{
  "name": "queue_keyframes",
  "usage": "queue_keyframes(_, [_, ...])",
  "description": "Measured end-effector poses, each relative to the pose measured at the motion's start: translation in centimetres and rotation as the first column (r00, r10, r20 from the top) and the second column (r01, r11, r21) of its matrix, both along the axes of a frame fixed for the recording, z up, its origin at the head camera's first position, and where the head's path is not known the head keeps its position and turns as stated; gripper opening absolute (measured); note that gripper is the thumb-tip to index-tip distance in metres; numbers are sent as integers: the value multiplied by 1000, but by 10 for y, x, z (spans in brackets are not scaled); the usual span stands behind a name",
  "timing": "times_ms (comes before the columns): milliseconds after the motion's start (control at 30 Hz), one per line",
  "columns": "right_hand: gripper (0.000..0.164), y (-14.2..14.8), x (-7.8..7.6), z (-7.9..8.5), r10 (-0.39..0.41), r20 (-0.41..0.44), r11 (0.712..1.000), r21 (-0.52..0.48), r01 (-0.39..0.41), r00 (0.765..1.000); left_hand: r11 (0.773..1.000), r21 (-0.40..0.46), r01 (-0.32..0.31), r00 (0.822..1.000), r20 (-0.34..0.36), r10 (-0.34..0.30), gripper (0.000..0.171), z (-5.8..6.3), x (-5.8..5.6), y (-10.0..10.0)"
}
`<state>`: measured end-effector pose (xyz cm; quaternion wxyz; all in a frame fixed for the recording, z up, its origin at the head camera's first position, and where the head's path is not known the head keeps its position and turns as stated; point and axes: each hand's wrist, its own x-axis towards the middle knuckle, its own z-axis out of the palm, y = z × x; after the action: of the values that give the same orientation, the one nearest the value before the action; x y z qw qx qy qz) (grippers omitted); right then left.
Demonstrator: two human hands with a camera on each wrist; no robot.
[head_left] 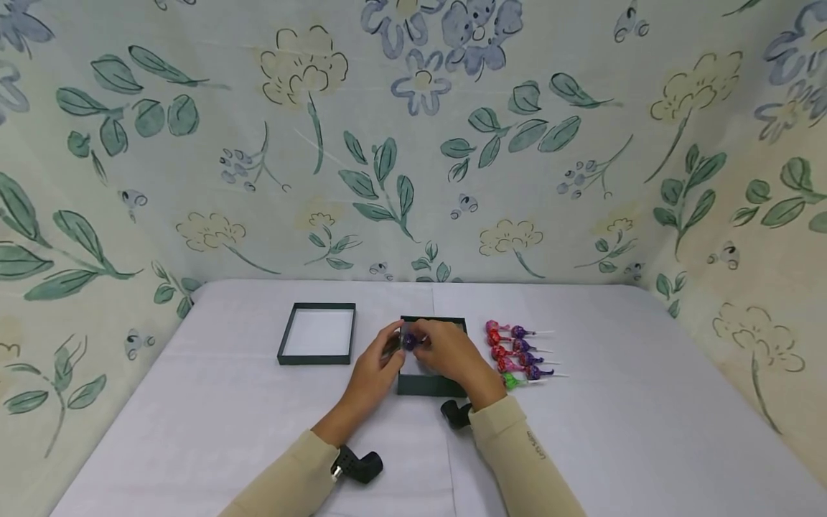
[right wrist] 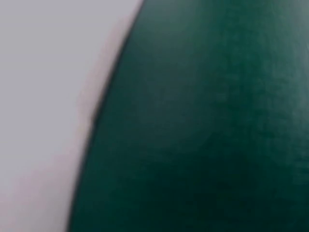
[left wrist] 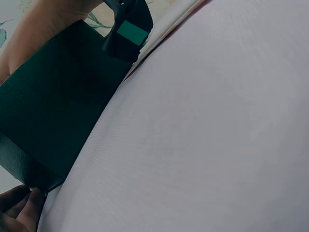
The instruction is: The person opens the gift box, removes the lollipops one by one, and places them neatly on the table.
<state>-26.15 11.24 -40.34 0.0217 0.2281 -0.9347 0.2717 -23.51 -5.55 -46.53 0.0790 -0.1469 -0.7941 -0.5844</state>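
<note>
A dark green open box (head_left: 431,386) with a pale inside stands at the middle of the table. My left hand (head_left: 377,359) grips it at the left wall, and in the left wrist view the fingertips (left wrist: 21,208) meet at a corner of the box (left wrist: 63,96). Over the box's left part, my right hand (head_left: 449,352) pinches a purple-wrapped lollipop (head_left: 410,342), mostly hidden by the fingers. Only the box's green side (right wrist: 203,121), blurred, and white cloth show in the right wrist view.
Several lollipops lie in two columns right of the box: red, pink and green ones (head_left: 499,352), and purple ones (head_left: 525,346) with sticks pointing right. A dark-rimmed lid or shallow tray (head_left: 316,359) with a white inside lies to the left. White cloth (head_left: 194,416) covers the table.
</note>
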Motion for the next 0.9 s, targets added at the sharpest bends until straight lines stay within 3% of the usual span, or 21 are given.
queue_keyframes(200, [39, 0, -1, 2, -6, 5, 999, 39, 6, 1000, 1000, 6, 1, 1000, 14, -1, 50, 6, 2, 2])
queue_keyframes(433, [32, 0, -4, 2, 4, 4, 997, 73, -5, 1000, 1000, 2, 15, 1000, 22, -15, 50, 38, 21, 3])
queue_keyframes(533, [26, 0, -5, 2, 2, 9, 997, 81, -2, 1000, 1000, 2, 16, 1000, 22, -16, 49, 42, 23, 3])
queue_keyframes(633, [18, 1, -6, 2, 2, 19, 997, 79, -3, 1000, 1000, 5, 17, 999, 29, -17, 49, 40, 21, 4])
queue_keyframes(900, [12, 2, -7, 4, 24, -5, 997, 70, -24, 1000, 1000, 10, -13, 1000, 11, 13, 49, 8, -2, 4])
